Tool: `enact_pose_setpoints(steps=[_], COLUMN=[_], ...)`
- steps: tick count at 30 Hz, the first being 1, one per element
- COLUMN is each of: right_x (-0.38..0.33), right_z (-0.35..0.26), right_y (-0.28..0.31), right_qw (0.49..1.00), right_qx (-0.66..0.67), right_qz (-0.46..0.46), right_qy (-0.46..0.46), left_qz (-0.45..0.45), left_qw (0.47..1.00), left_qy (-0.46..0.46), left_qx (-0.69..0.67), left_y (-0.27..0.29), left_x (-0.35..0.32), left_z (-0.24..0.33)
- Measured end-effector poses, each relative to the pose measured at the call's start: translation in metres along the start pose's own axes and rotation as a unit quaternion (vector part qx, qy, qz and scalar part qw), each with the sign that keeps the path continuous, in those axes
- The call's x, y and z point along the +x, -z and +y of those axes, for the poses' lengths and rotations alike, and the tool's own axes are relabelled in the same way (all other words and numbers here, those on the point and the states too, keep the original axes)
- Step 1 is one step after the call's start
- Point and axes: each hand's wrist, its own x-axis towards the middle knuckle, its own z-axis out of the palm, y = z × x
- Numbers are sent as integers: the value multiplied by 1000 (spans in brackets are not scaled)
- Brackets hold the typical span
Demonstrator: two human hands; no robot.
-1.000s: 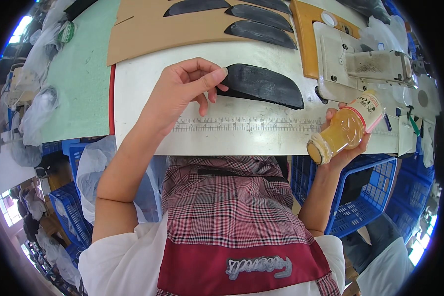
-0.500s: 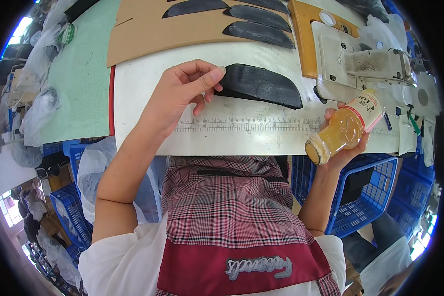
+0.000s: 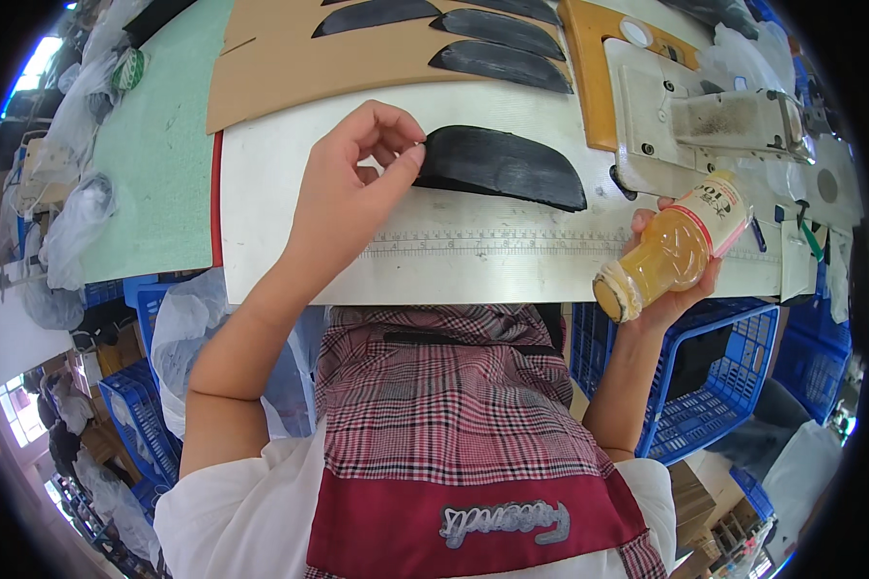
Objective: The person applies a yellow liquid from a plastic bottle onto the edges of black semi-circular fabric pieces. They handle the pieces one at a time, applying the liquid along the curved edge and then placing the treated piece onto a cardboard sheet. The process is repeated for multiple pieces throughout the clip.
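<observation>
A black, curved, half-moon-shaped panel (image 3: 505, 168) rests on the white worktop (image 3: 290, 159), its rounded edge on the far side. My left hand (image 3: 365, 169) pinches the panel's left end between thumb and forefinger, the other fingers curled. To the right, my right hand (image 3: 674, 299) is wrapped around a bottle (image 3: 668, 249) of amber liquid with a pale label. The bottle is tilted, its narrow, crusted end pointing down toward me; most of my right fingers are hidden behind it.
More black panels (image 3: 502, 66) lie on a cardboard sheet (image 3: 299, 77) at the back. A sewing machine (image 3: 734, 125) stands at the far right. Ruler markings (image 3: 483, 243) run along the worktop. Blue crates (image 3: 710, 386) sit below its front edge, and a green mat (image 3: 154, 193) is at left.
My left hand has shifted slightly left and turned, still at the panel's left end. The panel and the bottle have moved very little. A person at lower right has shifted.
</observation>
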Motion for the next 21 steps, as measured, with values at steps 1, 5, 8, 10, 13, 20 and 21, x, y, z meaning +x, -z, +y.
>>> enact_pose_setpoints(steps=[1, 5, 8, 10, 13, 20, 21], right_x=[0, 1, 0, 0, -1, -3, -3], right_z=[1, 1, 1, 1, 2, -2, -1], right_y=[2, 6, 6, 5, 4, 12, 10], right_qw=[1000, 1000, 1000, 1000, 1000, 998, 999], right_qx=[3, 24, 15, 13, 16, 38, 33], right_qz=[6, 2, 18, 20, 27, -22, -16], right_qy=[3, -2, 0, 1, 2, -47, -35], left_qz=[22, 13, 16, 16, 38, 29, 27], left_qw=[998, 991, 989, 981, 968, 973, 973], left_qy=[-39, -85, -91, -112, -170, -127, -137], left_qx=[36, 101, 114, 155, 179, 189, 182], left_y=[-1, -2, -2, 0, 1, -1, -1], left_x=[-1, -2, -2, -3, -1, -3, -3], left_z=[-2, -5, -5, -4, -10, 10, 13])
